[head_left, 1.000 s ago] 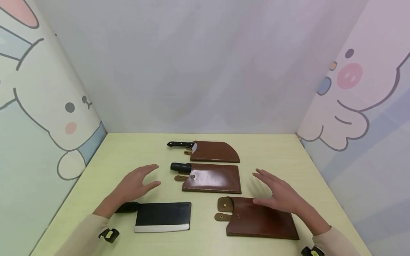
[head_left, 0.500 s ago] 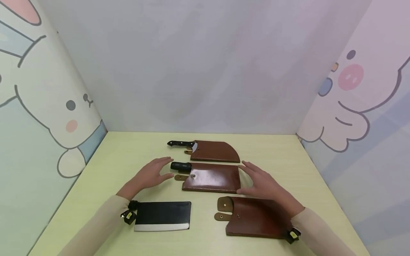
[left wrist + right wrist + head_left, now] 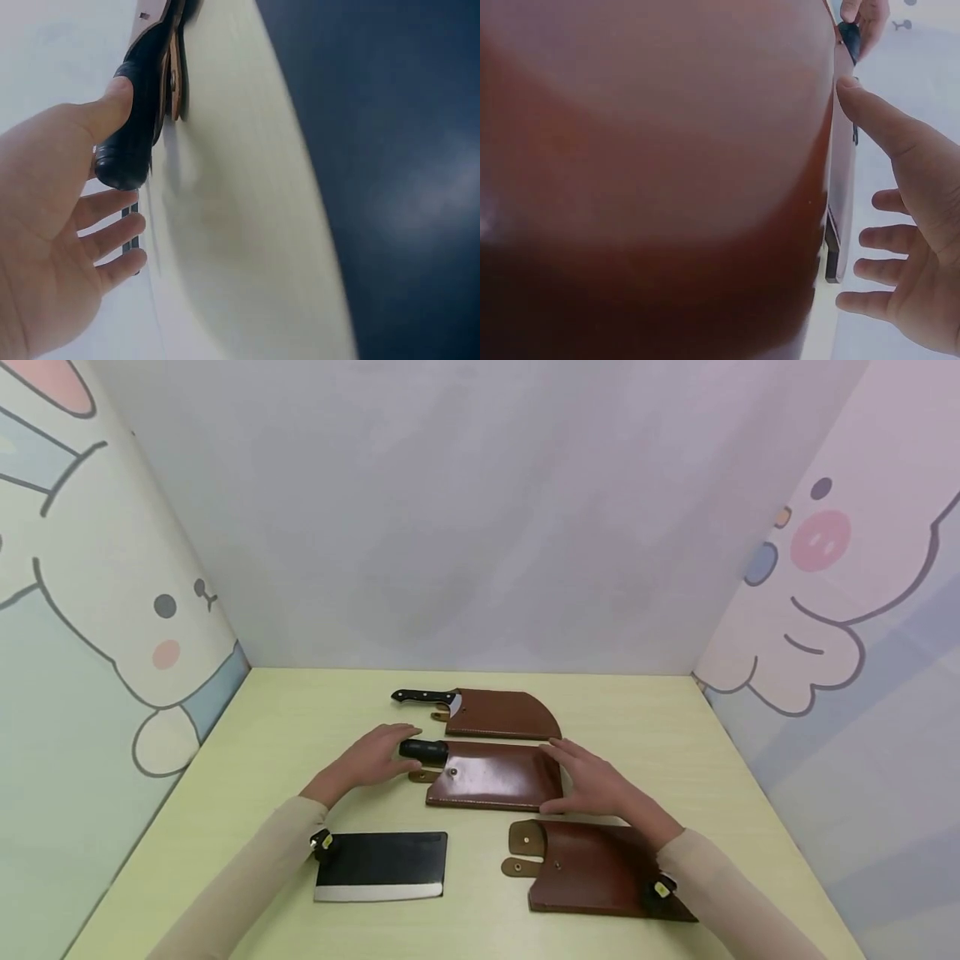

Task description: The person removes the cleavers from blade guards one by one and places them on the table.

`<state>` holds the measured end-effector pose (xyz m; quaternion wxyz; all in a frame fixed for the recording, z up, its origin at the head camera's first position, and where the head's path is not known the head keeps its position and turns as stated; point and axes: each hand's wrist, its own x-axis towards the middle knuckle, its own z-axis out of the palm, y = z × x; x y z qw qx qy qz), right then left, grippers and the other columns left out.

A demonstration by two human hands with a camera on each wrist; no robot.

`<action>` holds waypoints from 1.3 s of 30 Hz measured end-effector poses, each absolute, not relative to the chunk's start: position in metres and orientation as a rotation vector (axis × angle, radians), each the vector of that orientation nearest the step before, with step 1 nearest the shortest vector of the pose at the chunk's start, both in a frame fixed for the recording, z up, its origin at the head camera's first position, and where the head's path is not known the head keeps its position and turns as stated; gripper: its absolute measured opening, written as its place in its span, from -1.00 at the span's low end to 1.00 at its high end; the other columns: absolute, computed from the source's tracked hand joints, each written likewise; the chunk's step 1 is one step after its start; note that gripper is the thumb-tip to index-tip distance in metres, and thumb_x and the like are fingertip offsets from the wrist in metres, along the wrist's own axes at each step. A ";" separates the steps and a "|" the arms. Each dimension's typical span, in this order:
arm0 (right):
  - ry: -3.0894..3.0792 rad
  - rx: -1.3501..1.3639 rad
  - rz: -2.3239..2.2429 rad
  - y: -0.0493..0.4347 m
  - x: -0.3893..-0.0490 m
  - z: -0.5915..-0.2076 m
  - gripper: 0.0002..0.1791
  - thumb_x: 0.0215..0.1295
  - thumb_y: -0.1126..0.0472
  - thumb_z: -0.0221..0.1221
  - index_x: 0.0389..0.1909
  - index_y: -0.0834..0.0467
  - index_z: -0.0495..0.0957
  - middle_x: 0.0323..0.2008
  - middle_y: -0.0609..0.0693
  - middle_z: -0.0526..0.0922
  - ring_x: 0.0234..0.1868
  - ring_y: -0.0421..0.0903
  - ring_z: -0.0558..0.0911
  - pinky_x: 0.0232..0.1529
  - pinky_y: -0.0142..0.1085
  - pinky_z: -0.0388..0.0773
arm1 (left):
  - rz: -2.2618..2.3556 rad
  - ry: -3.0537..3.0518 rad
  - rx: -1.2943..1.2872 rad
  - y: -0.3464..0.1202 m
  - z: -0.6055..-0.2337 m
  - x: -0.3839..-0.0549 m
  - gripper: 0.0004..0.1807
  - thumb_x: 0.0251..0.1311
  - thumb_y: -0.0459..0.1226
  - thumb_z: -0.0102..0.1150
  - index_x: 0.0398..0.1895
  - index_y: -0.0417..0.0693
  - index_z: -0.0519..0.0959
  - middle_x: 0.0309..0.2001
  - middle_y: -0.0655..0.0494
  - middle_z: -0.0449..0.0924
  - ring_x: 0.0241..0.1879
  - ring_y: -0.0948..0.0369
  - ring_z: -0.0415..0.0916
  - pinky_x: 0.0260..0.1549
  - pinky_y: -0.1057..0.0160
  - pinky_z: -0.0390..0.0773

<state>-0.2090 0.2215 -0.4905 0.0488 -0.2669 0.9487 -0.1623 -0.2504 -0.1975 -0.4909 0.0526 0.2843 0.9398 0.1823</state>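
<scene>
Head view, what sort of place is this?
Probably a small partitioned booth or work corner: a pale tabletop between cartoon-printed side walls, with a plain grey back wall.

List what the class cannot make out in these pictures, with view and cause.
Head view: handle of the bare cleaver, mostly behind the left sleeve.
Head view: any blade inside the middle sheath, covered by it.
Head view: part of the front sheath, under the right sleeve.
Left wrist view: forefinger of the left hand, mostly behind the black handle.
Right wrist view: full outline of the large brown surface, cut off by the edges.
</scene>
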 end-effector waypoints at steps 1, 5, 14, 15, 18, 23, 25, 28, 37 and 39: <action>2.881 -0.812 -0.486 0.221 -0.210 -0.491 0.21 -0.03 -0.44 0.44 0.56 0.10 0.23 0.53 0.22 0.23 0.52 0.26 0.25 0.27 0.23 0.43 | 0.544 2.861 0.864 -0.197 -0.492 -0.252 -0.30 0.39 0.04 0.24 0.42 -0.22 0.42 0.37 -0.25 0.43 0.36 -0.21 0.37 0.32 -0.19 0.35; 2.837 -0.800 -0.477 0.217 -0.214 -0.492 0.21 -0.03 -0.41 0.47 0.57 0.08 0.22 0.53 0.22 0.22 0.52 0.24 0.26 0.31 0.20 0.41 | 0.552 2.858 0.851 -0.194 -0.494 -0.256 -0.36 0.36 0.04 0.28 0.32 -0.21 0.52 0.22 -0.19 0.57 0.19 -0.12 0.50 0.15 -0.12 0.49; 2.760 -0.860 -0.458 0.216 -0.219 -0.496 0.28 -0.05 -0.43 0.46 0.60 0.08 0.14 0.56 0.22 0.14 0.52 0.23 0.25 0.35 0.14 0.38 | 0.591 2.793 0.739 -0.187 -0.496 -0.260 -0.41 0.33 0.05 0.32 0.24 -0.16 0.57 0.03 -0.04 0.60 -0.02 0.08 0.47 -0.03 0.01 0.51; 2.758 -0.872 -0.454 0.217 -0.220 -0.497 0.29 -0.05 -0.43 0.47 0.60 0.08 0.13 0.56 0.23 0.13 0.52 0.23 0.25 0.35 0.14 0.39 | 0.592 2.791 0.738 -0.187 -0.496 -0.260 -0.42 0.33 0.05 0.31 0.24 -0.16 0.57 0.02 -0.03 0.60 -0.03 0.08 0.47 -0.03 0.01 0.51; 2.750 -0.902 -0.442 0.217 -0.222 -0.499 0.29 -0.04 -0.40 0.47 0.61 0.09 0.11 0.57 0.24 0.11 0.53 0.24 0.22 0.35 0.13 0.38 | 0.586 2.790 0.747 -0.186 -0.498 -0.261 -0.43 0.35 0.05 0.29 0.22 -0.16 0.57 0.00 -0.02 0.60 -0.05 0.09 0.46 -0.05 0.02 0.50; 2.751 -0.925 -0.422 0.218 -0.224 -0.502 0.29 -0.04 -0.37 0.49 0.61 0.09 0.09 0.56 0.24 0.11 0.54 0.24 0.21 0.36 0.13 0.37 | 0.577 2.797 0.772 -0.185 -0.502 -0.263 -0.46 0.38 0.04 0.26 0.20 -0.16 0.57 -0.02 -0.01 0.61 -0.07 0.11 0.46 -0.07 0.03 0.49; 2.757 -0.933 -0.414 0.218 -0.225 -0.502 0.29 -0.04 -0.38 0.49 0.61 0.10 0.10 0.56 0.24 0.12 0.54 0.24 0.20 0.37 0.12 0.36 | 0.586 2.798 0.767 -0.184 -0.502 -0.263 -0.47 0.37 0.03 0.27 0.20 -0.17 0.57 -0.02 -0.01 0.60 -0.07 0.11 0.46 -0.07 0.04 0.49; 2.765 -0.954 -0.396 0.217 -0.226 -0.503 0.30 -0.06 -0.41 0.48 0.60 0.12 0.11 0.54 0.26 0.14 0.53 0.26 0.20 0.38 0.13 0.35 | 0.608 2.793 0.769 -0.183 -0.502 -0.262 -0.50 0.38 0.00 0.27 0.16 -0.18 0.56 -0.04 0.00 0.60 -0.09 0.12 0.45 -0.08 0.05 0.48; 2.770 -0.979 -0.384 0.213 -0.227 -0.501 0.32 -0.09 -0.40 0.50 0.57 0.19 0.14 0.51 0.27 0.21 0.51 0.24 0.25 0.36 0.14 0.37 | 0.672 2.780 0.786 -0.181 -0.502 -0.263 -0.60 0.39 -0.09 0.29 0.08 -0.21 0.55 -0.09 -0.01 0.60 -0.13 0.13 0.47 -0.07 0.03 0.48; 2.769 -0.971 -0.390 0.212 -0.228 -0.500 0.31 -0.10 -0.41 0.50 0.56 0.19 0.15 0.51 0.26 0.23 0.51 0.22 0.26 0.37 0.13 0.37 | 0.675 2.779 0.781 -0.180 -0.502 -0.264 -0.60 0.38 -0.09 0.29 0.07 -0.21 0.55 -0.09 -0.01 0.60 -0.13 0.12 0.48 -0.06 0.01 0.48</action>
